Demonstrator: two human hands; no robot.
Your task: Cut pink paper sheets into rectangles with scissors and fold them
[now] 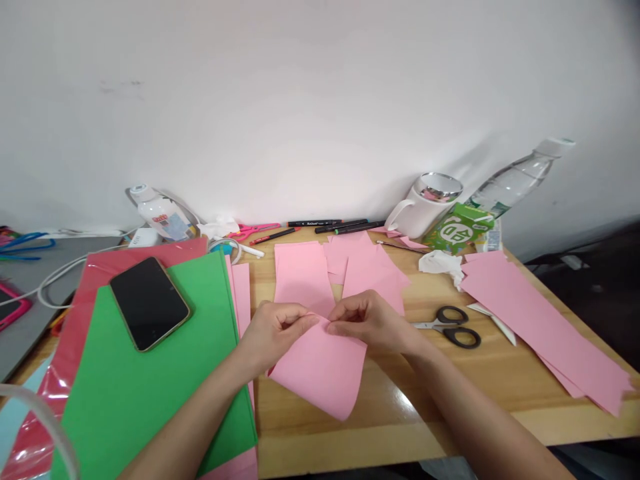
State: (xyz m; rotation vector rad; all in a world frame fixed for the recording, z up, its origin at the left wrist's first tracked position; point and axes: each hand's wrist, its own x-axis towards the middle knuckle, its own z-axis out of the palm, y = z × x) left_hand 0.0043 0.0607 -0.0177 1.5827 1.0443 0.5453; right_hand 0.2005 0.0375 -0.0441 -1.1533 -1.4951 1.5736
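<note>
A pink paper sheet (320, 367) lies on the wooden table (400, 413) in front of me, its far edge lifted. My left hand (273, 331) pinches that far edge with fingers closed. My right hand (373, 320) pinches the same edge right beside it, fingertips of both hands almost touching. More pink sheets (345, 270) lie just beyond the hands.
Black-handled scissors (450, 325) lie right of my right hand. Long pink strips (540, 327) cover the right side. A phone (149, 302) rests on green paper (145, 380) at left. A mug (425, 203), juice carton (457, 229), bottles, markers (345, 227) and crumpled tissue (443, 262) line the back.
</note>
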